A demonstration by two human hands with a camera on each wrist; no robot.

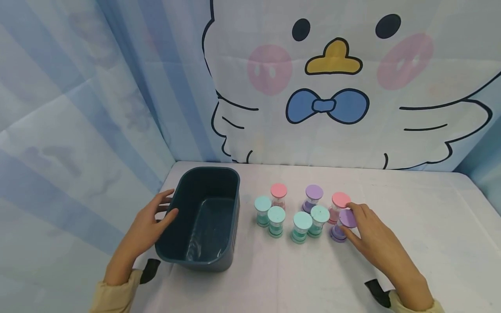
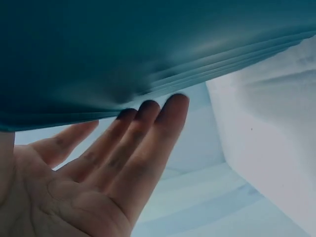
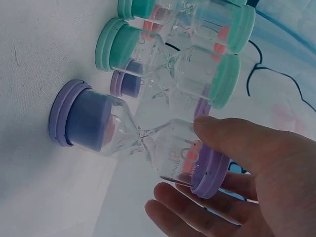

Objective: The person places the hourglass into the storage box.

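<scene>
My left hand [image 1: 146,226] is at the left side of a dark teal plastic bin [image 1: 231,234], thumb near its rim. In the left wrist view its fingers [image 2: 153,153] are fairly straight, fingertips against the bin's outer wall. My right hand [image 1: 377,241] pinches the purple top cap of a sand timer [image 1: 347,218] between thumb and fingers. That purple sand timer [image 3: 89,118] stands upright on the table, its purple sand in the lower bulb. Right behind it is a pink-capped sand timer [image 1: 340,200], partly hidden.
Several mint-green sand timers [image 1: 302,224] stand left of my right hand. A second purple sand timer [image 1: 313,193] and another pink one [image 1: 278,191] are behind them. All are on a white-covered table [image 1: 274,278]. A printed curtain [image 1: 332,143] rises at the table's back edge.
</scene>
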